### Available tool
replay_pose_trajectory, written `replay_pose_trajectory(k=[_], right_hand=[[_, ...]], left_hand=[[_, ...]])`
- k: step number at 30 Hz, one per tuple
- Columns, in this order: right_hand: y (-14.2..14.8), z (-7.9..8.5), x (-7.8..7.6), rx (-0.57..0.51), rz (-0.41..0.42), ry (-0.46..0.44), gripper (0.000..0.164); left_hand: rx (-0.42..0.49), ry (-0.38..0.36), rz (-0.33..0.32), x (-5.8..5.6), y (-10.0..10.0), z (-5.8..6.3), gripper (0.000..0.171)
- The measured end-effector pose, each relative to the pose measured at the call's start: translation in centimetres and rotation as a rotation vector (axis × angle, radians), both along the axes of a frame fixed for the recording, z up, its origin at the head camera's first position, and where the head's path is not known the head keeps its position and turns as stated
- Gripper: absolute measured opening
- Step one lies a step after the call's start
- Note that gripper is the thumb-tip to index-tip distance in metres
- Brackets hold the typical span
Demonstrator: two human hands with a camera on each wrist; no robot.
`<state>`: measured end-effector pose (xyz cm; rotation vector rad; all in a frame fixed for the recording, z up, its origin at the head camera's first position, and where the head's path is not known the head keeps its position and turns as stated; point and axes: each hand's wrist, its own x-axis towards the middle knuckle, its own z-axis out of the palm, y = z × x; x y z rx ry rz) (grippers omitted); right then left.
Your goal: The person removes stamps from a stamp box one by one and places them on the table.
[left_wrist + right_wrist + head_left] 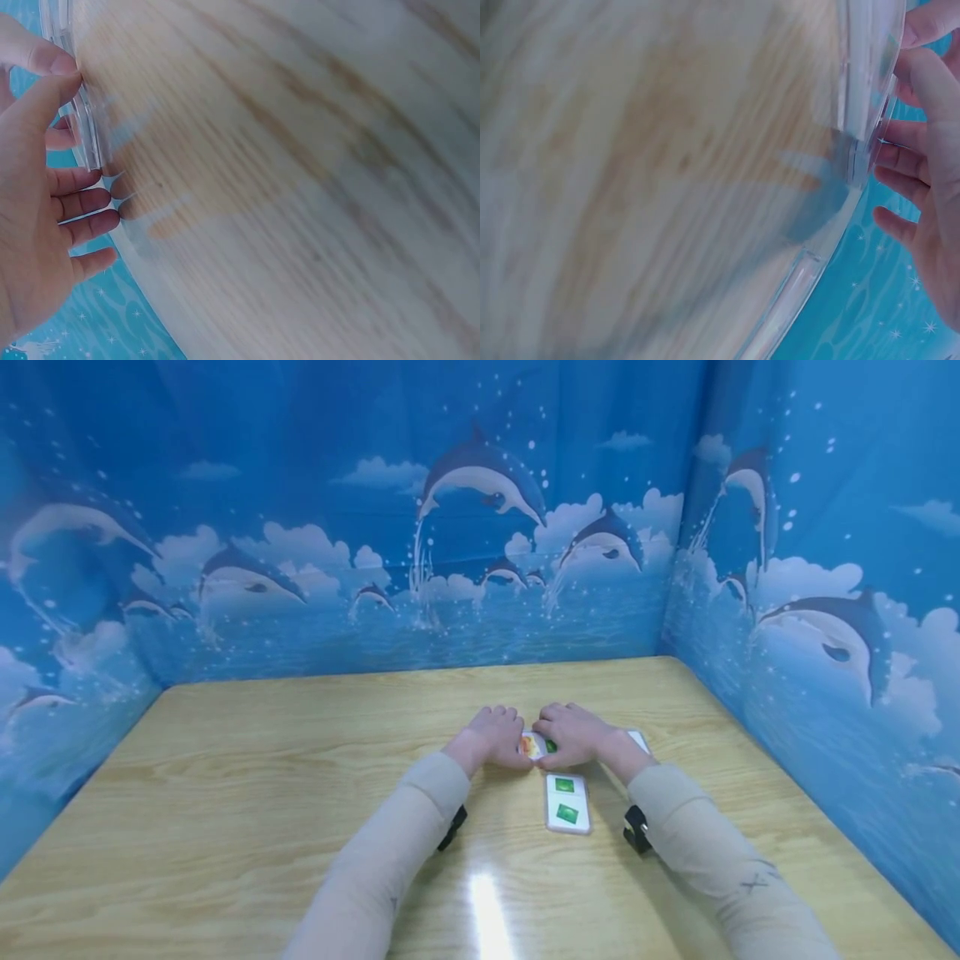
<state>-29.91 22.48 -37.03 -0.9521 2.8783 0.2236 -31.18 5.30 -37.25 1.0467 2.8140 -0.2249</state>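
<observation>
Both hands meet over a clear-edged picture domino tile (532, 746) with an orange picture and, partly covered, a green one. My left hand (491, 737) grips its left end between thumb and fingers; in the left wrist view the left thumb (46, 96) lies at the near edge and the fingers reach round beyond. My right hand (573, 732) holds the right end the same way, its thumb close to the left one. Just nearer me lies a white tile (567, 803) with two green pictures. Most of the picture under the right hand is hidden.
Another white tile (639, 740) shows partly behind my right wrist. The wooden table (300, 793) extends far to the left. Blue dolphin curtains (300, 510) border it at the back and sides. A bright light reflection lies on the near tabletop.
</observation>
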Motion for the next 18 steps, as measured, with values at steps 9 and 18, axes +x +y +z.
replay_pose_trajectory(k=[9,18], right_hand=[[-0.15,0.01,0.04,-0.029,-0.020,-0.021,0.069],[-0.55,-0.11,-0.05,-0.042,-0.056,-0.042,0.070]], left_hand=[[0.015,-0.024,0.002,-0.04,-0.04,-0.11,0.076],[0.010,-0.039,0.020,-0.15,0.04,-0.26,0.079]])
